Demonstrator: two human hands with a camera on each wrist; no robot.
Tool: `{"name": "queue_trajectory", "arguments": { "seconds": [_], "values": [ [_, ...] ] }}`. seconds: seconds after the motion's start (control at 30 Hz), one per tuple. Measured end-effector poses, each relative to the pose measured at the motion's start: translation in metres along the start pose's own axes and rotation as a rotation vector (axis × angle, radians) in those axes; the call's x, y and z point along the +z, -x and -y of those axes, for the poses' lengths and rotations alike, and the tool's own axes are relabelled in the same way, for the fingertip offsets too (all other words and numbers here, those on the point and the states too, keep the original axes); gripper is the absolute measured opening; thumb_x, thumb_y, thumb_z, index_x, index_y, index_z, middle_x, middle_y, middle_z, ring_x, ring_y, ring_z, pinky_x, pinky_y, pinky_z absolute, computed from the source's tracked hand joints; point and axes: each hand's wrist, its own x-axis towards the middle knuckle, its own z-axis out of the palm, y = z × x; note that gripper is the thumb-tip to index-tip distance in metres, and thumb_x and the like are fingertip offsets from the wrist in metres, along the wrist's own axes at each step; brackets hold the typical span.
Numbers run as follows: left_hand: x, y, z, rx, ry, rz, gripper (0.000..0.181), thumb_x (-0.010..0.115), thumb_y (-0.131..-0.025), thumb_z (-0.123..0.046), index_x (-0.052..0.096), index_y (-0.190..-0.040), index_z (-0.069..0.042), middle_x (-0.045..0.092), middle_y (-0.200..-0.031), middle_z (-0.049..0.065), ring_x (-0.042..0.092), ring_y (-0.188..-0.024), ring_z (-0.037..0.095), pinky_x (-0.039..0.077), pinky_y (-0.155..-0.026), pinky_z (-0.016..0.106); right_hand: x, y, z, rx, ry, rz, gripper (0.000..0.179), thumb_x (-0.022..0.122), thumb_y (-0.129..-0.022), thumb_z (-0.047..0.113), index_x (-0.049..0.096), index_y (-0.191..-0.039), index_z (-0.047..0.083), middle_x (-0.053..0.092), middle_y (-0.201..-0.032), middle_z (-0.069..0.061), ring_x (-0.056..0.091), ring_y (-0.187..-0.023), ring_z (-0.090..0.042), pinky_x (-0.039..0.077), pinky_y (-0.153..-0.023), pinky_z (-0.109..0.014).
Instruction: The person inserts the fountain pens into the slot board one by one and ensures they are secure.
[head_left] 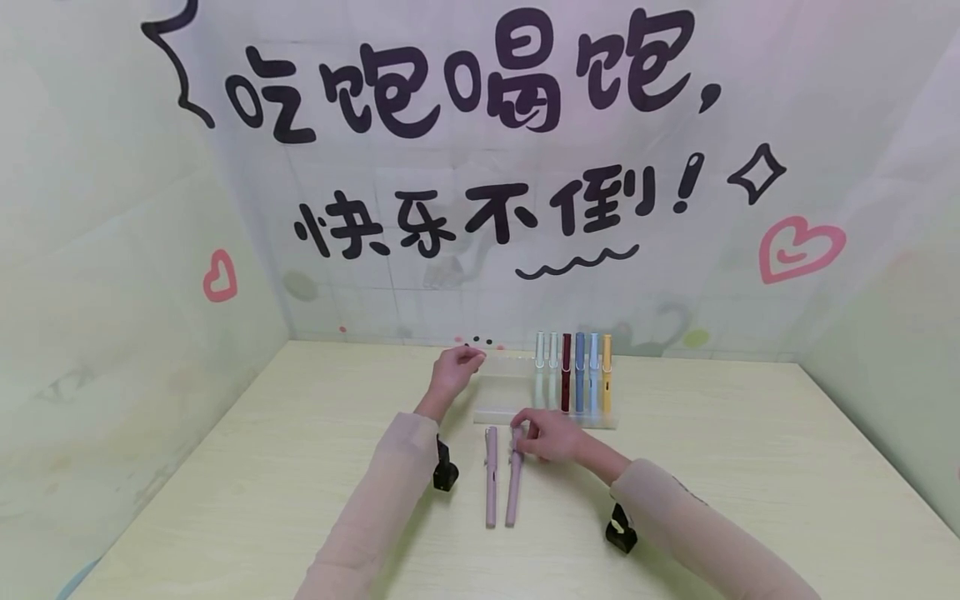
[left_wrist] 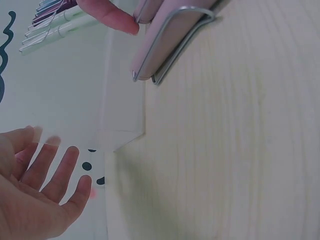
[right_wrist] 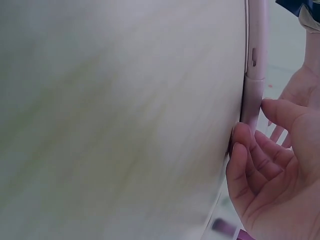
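Observation:
Two lilac pens lie side by side in front of a clear pen rack (head_left: 546, 419). My right hand (head_left: 551, 435) pinches the right lilac pen (head_left: 514, 487) near its clip end, thumb (right_wrist: 285, 111) on one side and curled fingers on the other. The left lilac pen (head_left: 491, 492) lies untouched, its metal clip close up in the left wrist view. My left hand (head_left: 453, 371) is at the rack's upper left corner, fingertips at the clear edge. In the left wrist view that hand (left_wrist: 42, 187) has its fingers loosely spread.
Several capped pens stand in the rack's right part: pale green, dark red (head_left: 566, 375), blue, light blue and yellow (head_left: 607, 375). The pale wooden table (head_left: 720, 450) extends around it. A printed cloth (head_left: 487, 292) hangs behind the table.

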Motion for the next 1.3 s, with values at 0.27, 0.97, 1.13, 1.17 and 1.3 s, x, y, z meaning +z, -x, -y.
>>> {"name": "queue_trajectory", "arguments": {
  "seconds": [0.27,0.97,1.13,1.17,1.3],
  "values": [
    [0.001,0.000,0.000,-0.005,0.002,-0.003,0.022,0.057,-0.087,-0.020,0.063,-0.100,-0.003,0.063,-0.096,0.010,0.059,-0.085,0.022,0.048,-0.072,0.032,0.002,-0.001,0.000,-0.012,0.014,0.004,0.016,0.062,-0.082,0.023,0.058,-0.091,0.011,0.051,-0.055,0.003,0.048,-0.045,-0.010,0.041,-0.043,-0.025],
    [0.001,-0.002,0.000,-0.017,0.010,-0.005,0.021,0.057,-0.087,-0.019,0.063,-0.099,-0.003,0.063,-0.095,0.009,0.059,-0.084,0.021,0.047,-0.072,0.032,0.007,0.000,0.009,0.034,0.143,-0.071,0.020,0.067,-0.077,0.028,0.052,-0.076,0.015,0.048,-0.054,0.006,0.042,-0.047,-0.007,0.035,-0.042,-0.021],
    [0.001,-0.002,0.000,-0.023,0.018,-0.003,0.021,0.057,-0.087,-0.019,0.063,-0.100,-0.003,0.063,-0.096,0.009,0.059,-0.086,0.021,0.047,-0.073,0.032,0.007,0.002,0.013,0.064,0.152,-0.070,0.018,0.067,-0.076,0.023,0.052,-0.078,0.012,0.049,-0.057,0.005,0.043,-0.049,-0.008,0.037,-0.044,-0.022],
    [0.001,-0.003,0.001,-0.027,0.024,-0.002,0.021,0.058,-0.087,-0.019,0.064,-0.099,-0.003,0.063,-0.096,0.009,0.059,-0.086,0.021,0.047,-0.073,0.032,0.007,0.002,0.013,0.067,0.148,-0.068,0.018,0.067,-0.076,0.022,0.052,-0.079,0.012,0.049,-0.057,0.004,0.043,-0.049,-0.008,0.037,-0.044,-0.022],
    [0.002,-0.006,0.006,-0.016,0.037,0.002,0.022,0.059,-0.085,-0.022,0.064,-0.097,-0.005,0.063,-0.093,0.008,0.059,-0.083,0.020,0.048,-0.070,0.031,0.006,0.003,0.014,0.081,0.103,-0.067,0.017,0.067,-0.077,0.020,0.053,-0.080,0.011,0.049,-0.058,0.003,0.043,-0.049,-0.009,0.037,-0.044,-0.022]
  ]
}}
